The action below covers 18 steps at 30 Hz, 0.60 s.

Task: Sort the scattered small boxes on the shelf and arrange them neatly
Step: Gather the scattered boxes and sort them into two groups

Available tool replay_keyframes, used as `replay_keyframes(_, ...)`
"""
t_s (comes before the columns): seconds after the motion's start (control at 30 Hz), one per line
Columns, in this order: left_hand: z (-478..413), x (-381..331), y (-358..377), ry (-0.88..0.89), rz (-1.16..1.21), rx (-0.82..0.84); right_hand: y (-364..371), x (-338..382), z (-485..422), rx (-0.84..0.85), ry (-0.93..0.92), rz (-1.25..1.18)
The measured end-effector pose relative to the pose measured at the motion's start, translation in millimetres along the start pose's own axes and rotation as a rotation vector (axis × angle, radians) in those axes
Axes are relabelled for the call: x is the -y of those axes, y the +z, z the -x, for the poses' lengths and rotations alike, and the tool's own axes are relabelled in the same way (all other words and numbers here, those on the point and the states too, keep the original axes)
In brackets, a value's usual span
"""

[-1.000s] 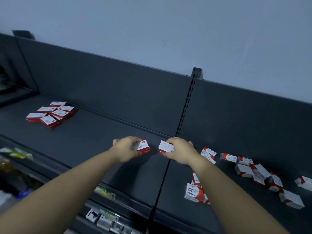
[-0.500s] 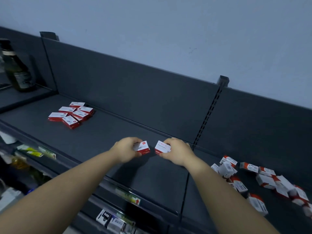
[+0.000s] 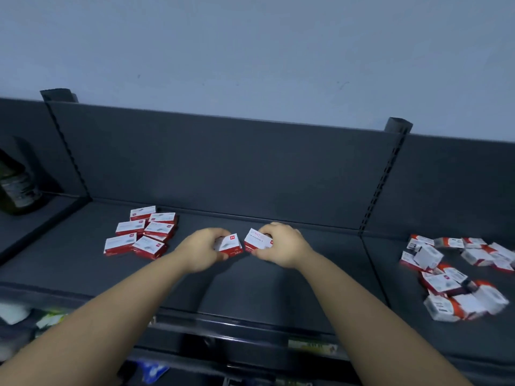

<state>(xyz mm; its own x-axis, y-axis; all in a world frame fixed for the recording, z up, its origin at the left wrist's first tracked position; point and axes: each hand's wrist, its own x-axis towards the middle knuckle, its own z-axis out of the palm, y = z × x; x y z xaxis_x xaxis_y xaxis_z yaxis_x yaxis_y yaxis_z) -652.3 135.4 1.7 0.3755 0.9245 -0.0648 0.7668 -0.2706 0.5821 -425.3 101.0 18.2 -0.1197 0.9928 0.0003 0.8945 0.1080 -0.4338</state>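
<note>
You are in the carrying step of the sort: each hand is bringing 1 small box across the shelf (image 3: 278, 288) toward the tidy cluster.

Your left hand (image 3: 202, 250) is gripping the first box (image 3: 230, 245), a red-and-white carton. Its fingers (image 3: 216, 232) are curling narrowly over the top while the thumb is pressing from below.

Your right hand (image 3: 282, 246) is pinching the second box (image 3: 257, 240) the same way, its fingers (image 3: 271, 228) closing over the far edge. The 2 boxes are sitting just beside each other between your fingers, nearly corner to corner. I cannot tell whether they are touching the shelf or hanging just above it.

To the left of your left fingers, near but apart, the sorted group (image 3: 142, 232) is lying flat in rough rows, about 7 boxes, some overlapping. Well off to the right of your right fingers, past the slotted upright (image 3: 379, 185), the scattered pile (image 3: 457, 277) is waiting, tumbled at all angles and blurred.

The next move, as I judge it, is calling for you to swing both hands left and set the 2 boxes flat, label up, against the near edge of the group. Loosen your fingers only once each box is lying square. The risk lies in nudging the overlapping boxes out of line as you are setting down.
</note>
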Motion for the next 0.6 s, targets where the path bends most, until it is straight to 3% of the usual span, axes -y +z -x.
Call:
replay_keyframes(0.33, -7.5, 37.9, -29.5, 0.02, -0.069, -0.012, 4.1, 38.4, -29.8, 0.056, -0.022, 0.082)
replay_keyframes(0.6, 4.5, 65.9, -37.1, -0.07, -0.039, -0.039, 34.1, 62.5, -66.2, 0.183, -0.034, -0.167)
